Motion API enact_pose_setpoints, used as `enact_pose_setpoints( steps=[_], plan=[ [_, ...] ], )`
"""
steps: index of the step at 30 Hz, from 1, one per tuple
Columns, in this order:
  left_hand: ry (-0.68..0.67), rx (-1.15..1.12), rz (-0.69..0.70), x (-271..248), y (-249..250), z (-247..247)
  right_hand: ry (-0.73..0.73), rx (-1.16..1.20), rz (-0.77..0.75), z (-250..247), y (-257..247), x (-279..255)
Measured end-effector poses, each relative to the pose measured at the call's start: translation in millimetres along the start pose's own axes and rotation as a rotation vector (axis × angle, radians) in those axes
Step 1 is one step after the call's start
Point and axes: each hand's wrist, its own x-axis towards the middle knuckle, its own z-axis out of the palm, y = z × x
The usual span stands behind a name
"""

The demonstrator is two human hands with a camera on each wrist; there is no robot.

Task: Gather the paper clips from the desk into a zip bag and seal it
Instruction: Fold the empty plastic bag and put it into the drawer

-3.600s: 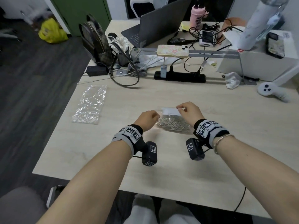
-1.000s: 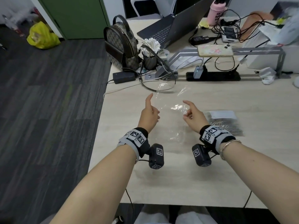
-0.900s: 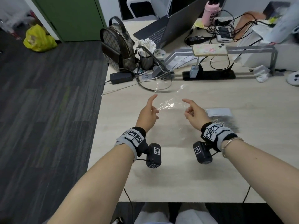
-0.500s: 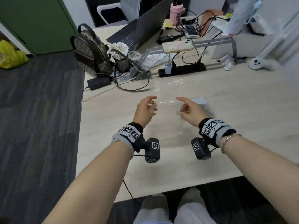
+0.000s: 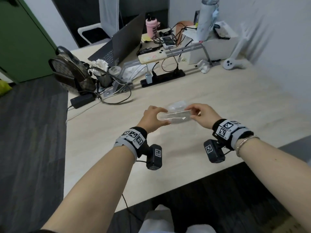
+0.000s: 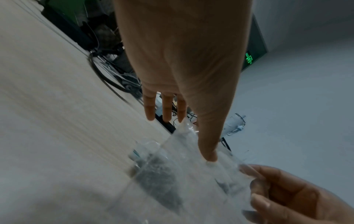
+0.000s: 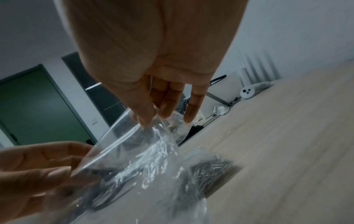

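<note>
A clear zip bag (image 5: 175,116) hangs above the desk between both hands. My left hand (image 5: 162,117) pinches its left edge; in the left wrist view the thumb (image 6: 208,156) lies on the plastic and three fingers (image 6: 165,109) stick out straight. My right hand (image 5: 191,113) pinches the right edge between thumb and fingers (image 7: 147,121). Under the bag a small clear packet of grey paper clips (image 7: 212,168) lies on the desk, showing as a dark heap (image 6: 157,174) through the plastic. Whether the bag's mouth is open I cannot tell.
At the desk's (image 5: 101,140) back stand a black power strip (image 5: 163,78), looped cables (image 5: 116,98), a patterned handbag (image 5: 72,73), a laptop (image 5: 124,42) and a grey rack with a phone (image 5: 152,57). A white controller (image 5: 233,63) lies at the far right.
Both hands have closed on the clear bag's edges and carried it right, over the packet of clips. Half a second ago the fingers were spread wider. The head view has swung right.
</note>
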Motion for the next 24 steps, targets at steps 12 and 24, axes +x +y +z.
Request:
enact_pose_setpoints(
  steps=[12, 24],
  plan=[
    [0.067, 0.022, 0.126, -11, 111, 81, 0.166, -0.017, 0.09, -94, 67, -87],
    [-0.107, 0.063, 0.215, -5, 202, 175, 0.275, 0.014, 0.188, -173, 151, -167]
  ],
)
